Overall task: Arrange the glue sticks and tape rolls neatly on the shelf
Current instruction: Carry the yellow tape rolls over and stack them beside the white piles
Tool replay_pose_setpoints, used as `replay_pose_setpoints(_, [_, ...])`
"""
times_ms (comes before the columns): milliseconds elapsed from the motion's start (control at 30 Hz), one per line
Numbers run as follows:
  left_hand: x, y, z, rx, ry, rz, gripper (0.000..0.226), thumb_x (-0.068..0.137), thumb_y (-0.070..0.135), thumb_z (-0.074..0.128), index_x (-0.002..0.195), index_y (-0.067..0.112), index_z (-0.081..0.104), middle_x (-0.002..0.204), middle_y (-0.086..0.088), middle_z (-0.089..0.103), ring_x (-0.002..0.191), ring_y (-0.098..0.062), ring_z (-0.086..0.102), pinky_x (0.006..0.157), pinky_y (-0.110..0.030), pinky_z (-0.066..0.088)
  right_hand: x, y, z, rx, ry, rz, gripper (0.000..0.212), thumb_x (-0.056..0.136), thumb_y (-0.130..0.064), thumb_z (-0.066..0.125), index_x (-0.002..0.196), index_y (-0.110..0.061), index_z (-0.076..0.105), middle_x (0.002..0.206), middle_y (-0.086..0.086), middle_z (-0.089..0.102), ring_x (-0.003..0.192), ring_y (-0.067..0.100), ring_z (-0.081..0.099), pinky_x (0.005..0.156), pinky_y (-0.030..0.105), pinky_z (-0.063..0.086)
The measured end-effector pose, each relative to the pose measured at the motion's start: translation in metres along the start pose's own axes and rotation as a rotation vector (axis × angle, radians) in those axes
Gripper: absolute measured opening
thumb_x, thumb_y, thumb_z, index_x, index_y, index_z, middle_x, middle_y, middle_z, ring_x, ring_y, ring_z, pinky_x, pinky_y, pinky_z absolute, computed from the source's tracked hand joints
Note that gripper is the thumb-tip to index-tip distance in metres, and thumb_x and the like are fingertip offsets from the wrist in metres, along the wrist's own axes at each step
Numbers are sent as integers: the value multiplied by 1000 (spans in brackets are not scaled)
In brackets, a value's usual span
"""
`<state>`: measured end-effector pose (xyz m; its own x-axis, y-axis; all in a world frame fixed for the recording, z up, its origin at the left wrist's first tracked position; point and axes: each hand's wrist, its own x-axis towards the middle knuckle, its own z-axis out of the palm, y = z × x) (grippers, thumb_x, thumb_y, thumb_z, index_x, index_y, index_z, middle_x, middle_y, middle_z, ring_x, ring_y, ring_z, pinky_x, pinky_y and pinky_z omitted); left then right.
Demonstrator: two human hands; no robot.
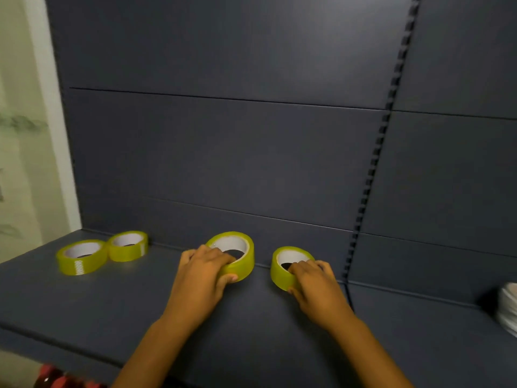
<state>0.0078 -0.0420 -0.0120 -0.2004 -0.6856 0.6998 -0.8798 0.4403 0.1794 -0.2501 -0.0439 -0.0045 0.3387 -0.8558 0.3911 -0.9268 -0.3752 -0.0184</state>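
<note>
Four rolls of yellow-green translucent tape with white cardboard cores lie on a dark grey flat shelf board (pixel 84 303), all near its rear edge, where a dark grey panelled back wall (pixel 223 152) rises. Two rolls lie flat at the left: the nearer left roll (pixel 81 256) and the farther left roll (pixel 128 245), side by side and touching or very nearly so. Pale printing runs around the outer face of each; the letters are too blurred to read.

The third roll (pixel 235 254) sits left of centre, tilted, its far rim raised toward the back wall. The left hand (pixel 202 278) grips it from the near side, fingers hooked over the rim into the core and thumb pressed against the outer face. The fourth roll (pixel 289 266) sits right of centre, apart from the third and also tilted. The right hand (pixel 313 288) holds it in the same manner, fingers curled over the near rim into the core, thumb low on the outer band. Both forearms reach forward from the lower edge, palms down.

A slotted black upright strip (pixel 377 152) divides the back wall. One stack of white objects (pixel 507 308), blurred, stands at the far right edge. Red items (pixel 56 380) show below the shelf front.
</note>
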Motion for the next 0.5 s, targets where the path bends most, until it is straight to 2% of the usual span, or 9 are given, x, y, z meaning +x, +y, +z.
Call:
replay_pose_setpoints(300, [-7,154,49,-136,-69,112,38,81,56,45,97,32,69,93,16,66,92,-12,54,80,-26,24,-131,108,-47,-57,-2,151,38,97,-27,53,135,-25,47,129,-2,55,122,20,45,112,31,20])
replay_pose_setpoints(500, [-1,215,84,-191,-127,156,39,80,56,42,98,33,69,93,16,65,95,-13,54,83,-28,26,-174,166,-55,-102,1,227,34,94,-25,56,128,-23,52,120,-2,58,116,22,51,107,31,21])
